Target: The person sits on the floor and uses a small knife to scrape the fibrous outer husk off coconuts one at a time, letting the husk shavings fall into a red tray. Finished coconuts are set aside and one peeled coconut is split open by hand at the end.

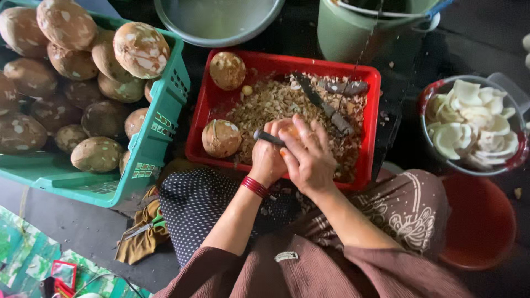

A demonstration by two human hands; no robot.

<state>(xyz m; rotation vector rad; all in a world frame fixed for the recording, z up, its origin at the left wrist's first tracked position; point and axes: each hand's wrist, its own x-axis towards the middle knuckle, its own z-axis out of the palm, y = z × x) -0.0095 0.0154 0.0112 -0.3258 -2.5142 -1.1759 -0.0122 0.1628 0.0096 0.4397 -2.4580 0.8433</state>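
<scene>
Both hands work over a red tray heaped with brown peelings. My left hand, with red bangles at the wrist, is closed around a dark-handled tool whose handle sticks out to the left. My right hand cups a small peeled fruit, of which only an orange-tan patch shows between the fingers. The tool's blade is hidden. Two round brown fruits lie in the tray's left part. A long knife and a second blade rest on the peelings.
A green crate at the left holds several large brown fruits. A bowl of white slices stands at the right above a red bucket. A metal basin and a green bucket stand behind. Scissors lie on a cloth.
</scene>
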